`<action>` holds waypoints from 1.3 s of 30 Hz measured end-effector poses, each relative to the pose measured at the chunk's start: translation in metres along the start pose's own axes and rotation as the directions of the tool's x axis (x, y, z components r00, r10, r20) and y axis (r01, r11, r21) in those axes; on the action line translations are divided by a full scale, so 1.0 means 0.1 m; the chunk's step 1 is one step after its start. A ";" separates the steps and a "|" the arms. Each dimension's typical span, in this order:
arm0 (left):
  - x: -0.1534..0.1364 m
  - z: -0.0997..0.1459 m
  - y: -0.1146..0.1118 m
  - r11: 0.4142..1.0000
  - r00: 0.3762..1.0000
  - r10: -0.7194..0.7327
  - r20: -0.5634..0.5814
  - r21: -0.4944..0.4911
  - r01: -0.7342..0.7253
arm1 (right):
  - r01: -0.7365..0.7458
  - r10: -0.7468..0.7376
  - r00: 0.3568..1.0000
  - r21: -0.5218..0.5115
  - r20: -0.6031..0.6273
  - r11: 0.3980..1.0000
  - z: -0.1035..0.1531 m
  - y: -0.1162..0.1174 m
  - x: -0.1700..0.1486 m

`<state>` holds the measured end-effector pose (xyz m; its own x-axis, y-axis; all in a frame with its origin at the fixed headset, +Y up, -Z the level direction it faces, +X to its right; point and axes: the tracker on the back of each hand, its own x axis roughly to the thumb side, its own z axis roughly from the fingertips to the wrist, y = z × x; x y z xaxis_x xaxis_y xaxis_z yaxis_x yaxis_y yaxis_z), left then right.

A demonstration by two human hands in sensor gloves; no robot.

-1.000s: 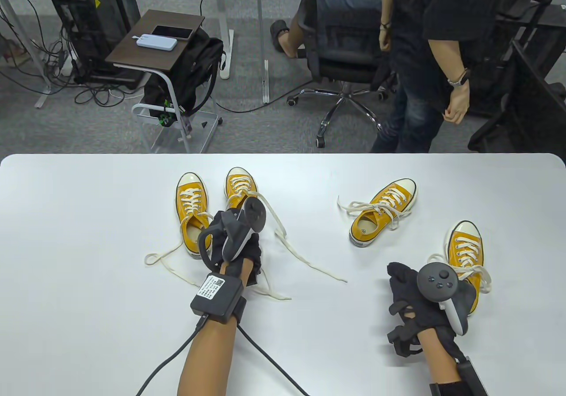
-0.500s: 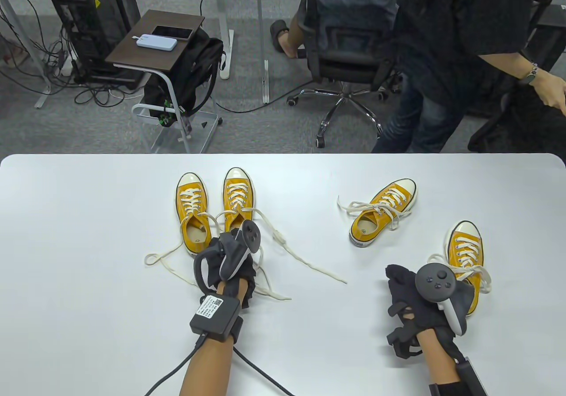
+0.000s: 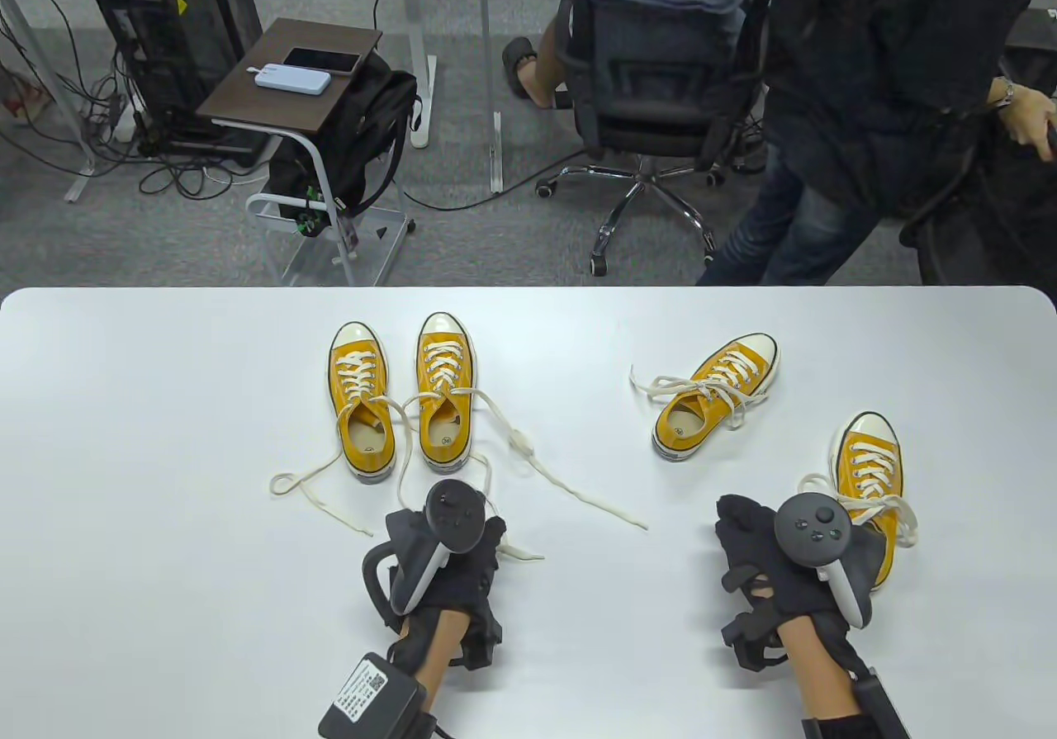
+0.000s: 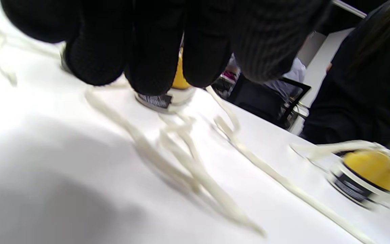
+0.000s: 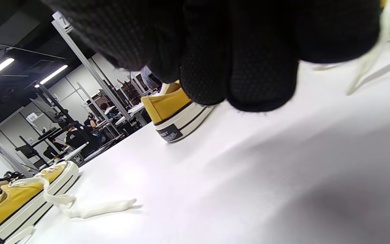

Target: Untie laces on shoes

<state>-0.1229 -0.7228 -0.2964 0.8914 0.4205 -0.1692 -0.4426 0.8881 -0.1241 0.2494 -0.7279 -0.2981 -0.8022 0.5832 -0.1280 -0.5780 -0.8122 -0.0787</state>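
Note:
Four yellow sneakers with cream laces stand on the white table (image 3: 165, 409). The left pair (image 3: 359, 405) (image 3: 446, 396) has its laces loose, trailing over the table (image 3: 570, 491). A third sneaker (image 3: 717, 396) lies to the right with loops of lace at its side. The fourth sneaker (image 3: 867, 466) carries a bow (image 3: 888, 510). My left hand (image 3: 450, 561) is below the left pair, empty, with a lace end (image 3: 524, 556) beside it; its fingers (image 4: 141, 51) hang curled above the laces (image 4: 188, 162). My right hand (image 3: 793, 574) rests at the fourth sneaker's heel; its fingers (image 5: 242, 51) are curled.
Beyond the table's far edge are an office chair (image 3: 652, 87), a standing person (image 3: 859, 95) and a small side table (image 3: 289, 78). In the left wrist view a sneaker heel (image 4: 367, 176) stands to the right.
My left hand has drawn back from the left pair towards the near edge, leaving the laces on the table. My right hand has stayed put. The person behind has moved right.

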 end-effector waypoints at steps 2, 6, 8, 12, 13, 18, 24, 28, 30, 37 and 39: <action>0.00 0.02 0.01 0.996 0.998 0.047 0.034 -0.081 -0.044 | -0.030 0.031 0.999 -0.008 0.019 1.000 0.01 0.00 0.07; -0.03 0.05 0.03 0.990 0.989 0.107 0.107 -0.109 -0.095 | -0.124 0.124 0.992 -0.018 0.028 0.992 -0.08 0.01 0.23; -0.09 0.06 0.02 0.983 0.986 0.123 0.109 -0.150 -0.105 | -0.180 0.180 0.983 -0.006 0.022 0.984 -0.23 0.03 0.34; -0.16 0.03 0.04 0.973 0.982 0.168 0.089 -0.177 -0.151 | -0.299 0.299 0.954 0.016 -0.003 0.954 -0.64 0.08 0.54; -0.17 0.03 0.05 0.971 0.981 0.177 0.081 -0.177 -0.161 | -0.334 0.335 0.942 0.017 -0.009 0.942 -0.77 0.11 0.59; -0.18 0.01 0.04 0.973 0.980 0.177 0.090 -0.169 -0.160 | -0.460 0.463 0.885 0.063 -0.043 0.885 -1.14 0.32 0.74; -0.17 0.04 0.01 0.968 0.979 0.178 0.100 -0.195 -0.157 | -0.570 0.574 0.812 0.066 -0.110 0.819 -1.37 0.63 0.71; -0.17 0.03 0.00 0.970 0.979 0.177 0.106 -0.187 -0.155 | -0.547 0.549 0.830 0.051 -0.096 0.836 -1.37 0.71 0.68; -0.16 0.02 -0.01 0.969 0.981 0.164 0.101 -0.205 -0.140 | -0.587 0.587 0.807 0.020 -0.069 0.809 -1.33 0.68 0.68; -0.15 0.01 -0.02 0.970 0.981 0.163 0.102 -0.198 -0.141 | -0.531 0.531 0.847 0.008 -0.024 0.848 -1.18 0.39 0.67; -0.15 0.02 -0.03 0.969 0.982 0.163 0.100 -0.203 -0.140 | -0.520 0.520 0.854 -0.001 0.002 0.854 -1.10 0.31 0.70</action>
<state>-0.1344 -0.7313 -0.2919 0.8127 0.5760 -0.0882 -0.5736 0.7642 -0.2949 0.1914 -0.7134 -0.4180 -0.9860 0.0763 -0.1482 -0.0768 -0.9970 -0.0020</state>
